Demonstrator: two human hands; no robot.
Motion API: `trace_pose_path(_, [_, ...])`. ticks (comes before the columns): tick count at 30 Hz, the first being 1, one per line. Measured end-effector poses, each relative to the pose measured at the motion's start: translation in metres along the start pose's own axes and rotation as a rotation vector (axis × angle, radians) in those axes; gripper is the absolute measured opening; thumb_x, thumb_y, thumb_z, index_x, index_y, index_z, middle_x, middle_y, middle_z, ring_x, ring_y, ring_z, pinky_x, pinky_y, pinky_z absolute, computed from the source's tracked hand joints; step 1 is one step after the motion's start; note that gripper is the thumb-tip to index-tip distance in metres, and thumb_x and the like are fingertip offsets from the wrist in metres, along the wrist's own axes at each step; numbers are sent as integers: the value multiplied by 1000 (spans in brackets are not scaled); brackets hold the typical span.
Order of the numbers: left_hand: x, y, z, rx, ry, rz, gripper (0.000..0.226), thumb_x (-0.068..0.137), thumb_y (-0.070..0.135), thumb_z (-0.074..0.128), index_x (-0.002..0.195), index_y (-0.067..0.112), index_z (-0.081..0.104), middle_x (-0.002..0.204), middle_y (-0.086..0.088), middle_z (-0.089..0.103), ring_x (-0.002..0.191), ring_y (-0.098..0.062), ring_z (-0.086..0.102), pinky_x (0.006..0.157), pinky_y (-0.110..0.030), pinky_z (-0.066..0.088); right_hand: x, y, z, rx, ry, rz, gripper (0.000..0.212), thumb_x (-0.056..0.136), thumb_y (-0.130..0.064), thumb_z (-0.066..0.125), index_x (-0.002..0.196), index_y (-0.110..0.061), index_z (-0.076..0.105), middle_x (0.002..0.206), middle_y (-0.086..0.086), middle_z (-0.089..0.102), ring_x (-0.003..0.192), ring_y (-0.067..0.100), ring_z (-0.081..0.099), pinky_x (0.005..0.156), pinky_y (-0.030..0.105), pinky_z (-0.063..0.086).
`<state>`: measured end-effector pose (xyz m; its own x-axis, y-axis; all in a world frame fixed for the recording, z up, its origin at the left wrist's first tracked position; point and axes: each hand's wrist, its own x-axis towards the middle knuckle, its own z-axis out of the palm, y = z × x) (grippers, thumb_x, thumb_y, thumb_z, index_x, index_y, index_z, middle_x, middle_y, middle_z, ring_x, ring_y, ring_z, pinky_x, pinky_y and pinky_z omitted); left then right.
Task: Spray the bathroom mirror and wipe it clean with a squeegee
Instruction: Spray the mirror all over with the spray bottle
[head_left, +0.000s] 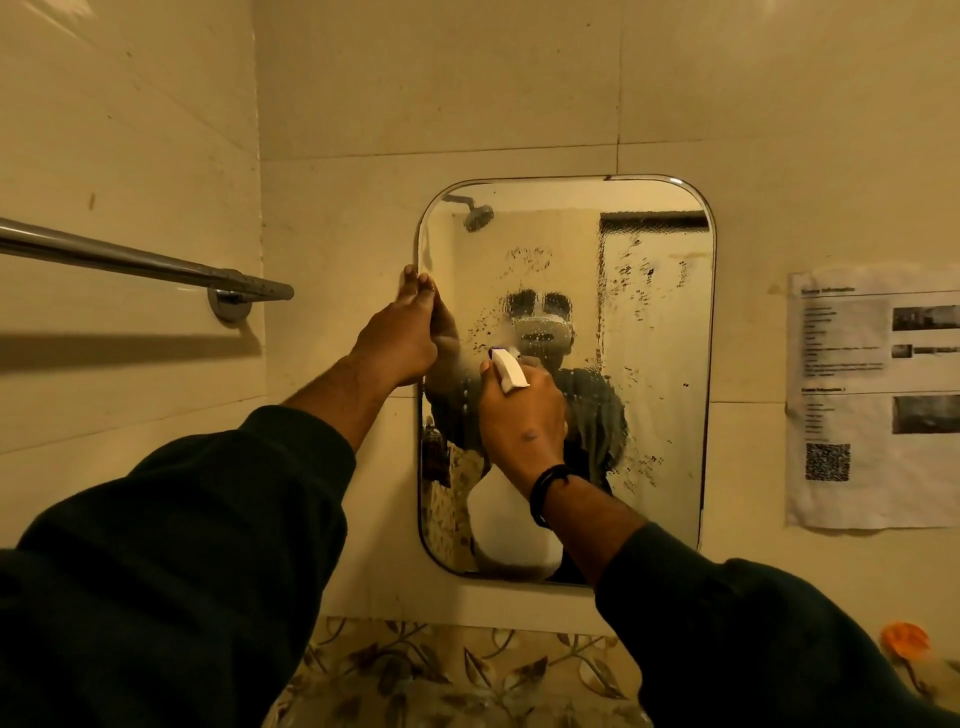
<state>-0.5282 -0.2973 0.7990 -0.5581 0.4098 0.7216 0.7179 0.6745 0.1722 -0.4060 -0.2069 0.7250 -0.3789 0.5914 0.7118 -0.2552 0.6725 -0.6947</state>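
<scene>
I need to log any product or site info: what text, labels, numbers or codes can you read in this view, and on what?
Paper sheet taped to the wall right of the mirror: printed headings, text lines and small photos, all too blurred to read.
Same sheet, lower left: a QR code, too small to decode.
Spray bottle in the right hand: no label or brand visible.
No other readable text.

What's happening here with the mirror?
A person is cleaning a bathroom mirror. The left hand rests on the mirror's left edge, fingers straight. The right hand grips a white spray bottle, nozzle aimed at the glass. Droplets already speckle the middle and right of the mirror. No squeegee is in view, so wiping has not begun.
</scene>
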Motion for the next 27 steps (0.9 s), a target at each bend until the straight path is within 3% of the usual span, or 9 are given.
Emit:
trace_pose_path(4, [0, 0, 0, 0, -3, -3, 76, 94, 1, 52, 159, 18, 16, 168, -1, -2, 143, -32, 36, 112, -43, 41, 5, 7, -8, -1, -6, -9, 26, 96, -40, 53, 91, -19, 68, 81, 1, 66, 75, 17, 64, 69, 39, 59])
trace_pose_path(6, [1, 0, 1, -3, -4, -4, 78, 94, 2, 53, 159, 19, 14, 168, -1, -3, 142, -32, 37, 110, -43, 42, 7, 15, -14, 13, -27, 7, 23, 96, -39, 54, 84, -22, 64, 80, 1, 66, 72, 16, 63, 61, 31, 55])
trace_pose_path(8, [1, -1, 1, -7, -4, 0, 78, 94, 3, 54, 159, 19, 14, 168, -1, -2, 141, -33, 38, 110, -44, 42, 9, 24, -19, 20, -50, 19, 24, 96, -38, 55, 91, -18, 67, 89, 5, 66, 78, 18, 64, 57, 23, 48])
trace_pose_path(10, [1, -3, 2, -10, 0, 2, 77, 94, 4, 54, 159, 19, 15, 168, -2, 1, 140, -33, 39, 109, -44, 43, 11, 31, -26, 41, -57, 39, 28, 96, -39, 55, 105, -15, 66, 104, 8, 64, 86, 21, 65, 65, 27, 55])
trace_pose_path(13, [1, -5, 2, -29, 3, -6, 77, 94, 4, 54, 159, 20, 17, 168, 0, -1, 139, -34, 40, 107, -44, 43, 10, 40, -37, 57, -24, 65, 36, 94, -43, 57, 113, -15, 64, 98, 6, 68, 83, 19, 67, 69, 35, 60])
trace_pose_path(16, [1, -4, 3, -51, 10, -11, 76, 94, 3, 54, 159, 21, 17, 168, 0, 1, 141, -34, 38, 109, -44, 42, 10, 50, -51, -25, 43, 13, 33, 94, -44, 57, 109, -16, 67, 88, 2, 69, 74, 13, 65, 55, 18, 50])
trace_pose_path(21, [1, -3, 5, -62, 17, -15, 76, 94, 3, 52, 159, 21, 17, 167, -1, 7, 141, -33, 38, 109, -44, 41, 12, 54, -64, 60, 18, 59, 31, 95, -35, 59, 114, -10, 66, 94, 8, 70, 82, 21, 68, 72, 35, 61])
trace_pose_path(27, [1, -3, 5, -70, 16, -20, 78, 94, 1, 53, 159, 22, 16, 167, 0, 5, 141, -33, 39, 107, -44, 42, 11, 52, -78, 88, 9, 8, 29, 96, -32, 57, 112, -10, 68, 85, 13, 70, 76, 28, 68, 70, 44, 60])
